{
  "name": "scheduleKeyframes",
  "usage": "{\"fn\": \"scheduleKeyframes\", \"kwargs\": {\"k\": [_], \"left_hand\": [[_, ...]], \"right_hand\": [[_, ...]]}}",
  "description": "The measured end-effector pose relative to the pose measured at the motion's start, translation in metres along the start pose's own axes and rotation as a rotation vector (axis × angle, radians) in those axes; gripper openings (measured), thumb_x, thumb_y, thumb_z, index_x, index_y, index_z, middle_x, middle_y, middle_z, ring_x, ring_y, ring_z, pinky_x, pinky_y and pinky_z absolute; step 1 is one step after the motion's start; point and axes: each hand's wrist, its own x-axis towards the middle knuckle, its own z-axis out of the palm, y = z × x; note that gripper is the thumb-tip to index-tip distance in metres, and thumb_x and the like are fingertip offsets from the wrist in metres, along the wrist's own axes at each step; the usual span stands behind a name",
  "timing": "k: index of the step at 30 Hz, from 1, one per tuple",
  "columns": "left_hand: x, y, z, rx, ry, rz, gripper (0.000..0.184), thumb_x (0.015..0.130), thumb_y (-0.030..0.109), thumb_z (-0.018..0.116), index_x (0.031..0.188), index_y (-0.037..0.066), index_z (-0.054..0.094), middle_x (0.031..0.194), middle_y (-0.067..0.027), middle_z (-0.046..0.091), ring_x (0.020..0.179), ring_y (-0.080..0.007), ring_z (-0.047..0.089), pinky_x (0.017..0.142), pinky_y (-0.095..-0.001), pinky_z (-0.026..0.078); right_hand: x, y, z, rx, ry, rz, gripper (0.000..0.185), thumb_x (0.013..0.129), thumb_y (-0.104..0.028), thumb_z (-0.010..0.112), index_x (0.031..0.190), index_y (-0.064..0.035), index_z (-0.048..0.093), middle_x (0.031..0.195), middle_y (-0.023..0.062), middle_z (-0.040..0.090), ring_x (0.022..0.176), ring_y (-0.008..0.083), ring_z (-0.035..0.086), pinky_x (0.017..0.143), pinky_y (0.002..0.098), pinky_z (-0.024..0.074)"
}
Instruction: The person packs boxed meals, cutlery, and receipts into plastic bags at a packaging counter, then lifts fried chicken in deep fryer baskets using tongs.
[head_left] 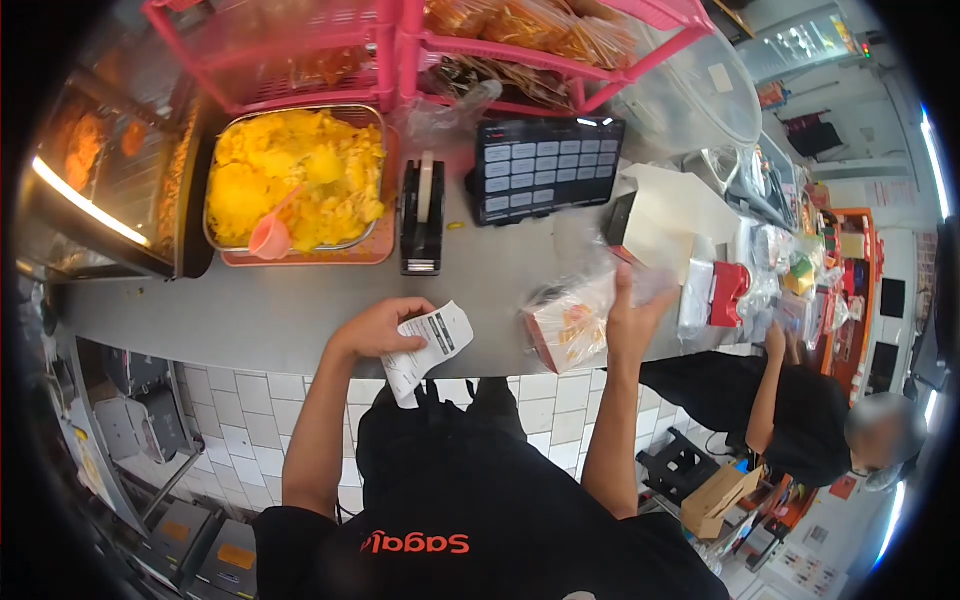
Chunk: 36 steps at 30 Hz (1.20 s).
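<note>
My left hand [385, 328] is closed on a printed paper receipt [436, 340], which hangs over the counter's front edge. To the right, my right hand [637, 320] is raised beside a box in a clear plastic bag [572, 325]. Its thumb and fingers stand apart, the fingers blurred; whether they touch the plastic I cannot tell. Just beyond this hand lies an open white carton [665, 215] with a dark side. A tablet [547, 170] showing a grid of buttons stands behind, and a black tape dispenser [422, 220] is to its left.
On the steel counter [300, 315], a metal tray of yellow food [300, 170] holds a pink scoop [270, 238]. Pink racks [395, 50] with bagged sauces rise behind. A glass warmer [110, 170] is at left. A co-worker [790, 410] in black stands at the right.
</note>
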Motion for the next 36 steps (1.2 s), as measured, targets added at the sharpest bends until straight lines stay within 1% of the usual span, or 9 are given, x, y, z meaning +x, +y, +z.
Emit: {"fn": "scheduleKeyframes", "kwargs": {"k": [4,6,9,12,14,16,20,31,36], "left_hand": [[-0.013,0.008,-0.031,-0.027,-0.09,-0.036,0.043,0.078,0.0,0.064,0.121,-0.001,0.056,0.105,-0.0041,0.065,0.093,-0.0102,0.061,0.084,-0.0272,0.05],[-0.015,0.01,-0.042,-0.086,-0.14,-0.018,0.045,0.076,-0.002,0.062,0.121,-0.001,0.056,0.105,-0.004,0.065,0.093,-0.0106,0.061,0.085,-0.0277,0.05],[-0.015,0.013,-0.052,-0.118,-0.143,-0.048,0.05,0.073,-0.002,0.062,0.122,-0.001,0.056,0.106,-0.0052,0.065,0.094,-0.0121,0.062,0.086,-0.0287,0.049],[-0.01,0.003,-0.061,-0.171,-0.136,-0.04,0.054,0.07,-0.002,0.063,0.123,-0.002,0.055,0.105,-0.007,0.065,0.093,-0.0137,0.063,0.086,-0.0291,0.05],[-0.008,-0.003,-0.066,-0.259,-0.183,-0.051,0.054,0.071,-0.002,0.061,0.125,-0.003,0.054,0.105,-0.006,0.065,0.089,-0.0123,0.064,0.082,-0.0269,0.051],[-0.006,-0.008,-0.071,-0.281,-0.176,-0.023,0.055,0.071,-0.002,0.061,0.125,-0.004,0.054,0.104,-0.0072,0.066,0.086,-0.0127,0.065,0.079,-0.0269,0.053],[-0.005,-0.014,-0.077,-0.355,-0.256,-0.042,0.053,0.071,-0.003,0.064,0.124,-0.004,0.053,0.106,-0.0092,0.066,0.089,-0.015,0.066,0.081,-0.0287,0.055],[-0.004,-0.02,-0.069,-0.44,-0.345,-0.022,0.055,0.069,-0.001,0.069,0.122,-0.007,0.054,0.107,-0.0108,0.066,0.09,-0.0146,0.066,0.08,-0.028,0.055],[-0.004,-0.023,-0.059,-0.389,-0.402,-0.059,0.059,0.07,0.0,0.069,0.126,-0.007,0.052,0.111,-0.0129,0.066,0.093,-0.0155,0.066,0.081,-0.0288,0.055]], "right_hand": [[-0.055,-0.021,0.057,-0.804,-0.269,-0.78,0.056,0.085,-0.025,0.07,0.128,0.0006,0.046,0.105,0.0107,0.056,0.094,0.0173,0.052,0.084,0.0322,0.0417],[-0.073,-0.029,0.1,-0.799,-0.728,0.003,0.049,0.085,-0.031,0.069,0.115,0.0059,0.056,0.084,0.0057,0.059,0.077,0.016,0.055,0.073,0.0302,0.0442],[-0.058,0.035,0.133,-0.854,-0.895,0.191,0.04,0.086,-0.032,0.068,0.102,0.0054,0.063,0.068,-0.0001,0.056,0.06,0.0141,0.051,0.06,0.0287,0.0436],[-0.054,0.059,0.15,-0.619,-0.847,0.643,0.026,0.087,-0.03,0.068,0.097,-0.0065,0.065,0.059,-0.0067,0.043,0.051,0.0047,0.035,0.047,0.0226,0.0256],[-0.054,0.057,0.148,-0.481,-0.867,0.736,0.019,0.087,-0.028,0.068,0.089,-0.0091,0.064,0.057,-0.0088,0.038,0.048,0.0028,0.028,0.044,0.0219,0.0198],[-0.069,0.042,0.138,-0.403,-0.814,0.75,0.019,0.087,-0.026,0.069,0.081,-0.0091,0.061,0.056,-0.0106,0.035,0.046,0.002,0.026,0.043,0.0215,0.018],[-0.124,0.035,0.085,-0.619,-0.924,0.386,0.02,0.09,-0.023,0.066,0.087,-0.0035,0.066,0.059,-0.0089,0.047,0.052,0.0009,0.037,0.047,0.0218,0.0292],[-0.196,0.035,0.039,-0.866,-1.068,0.402,0.027,0.088,-0.029,0.064,0.088,-0.0029,0.066,0.053,-0.0009,0.047,0.051,0.007,0.042,0.05,0.0279,0.0353],[-0.198,0.022,0.027,-0.934,-1.077,0.4,0.022,0.091,-0.024,0.062,0.088,-0.0019,0.066,0.058,-0.0055,0.048,0.054,0.0032,0.04,0.051,0.0232,0.0344]]}}
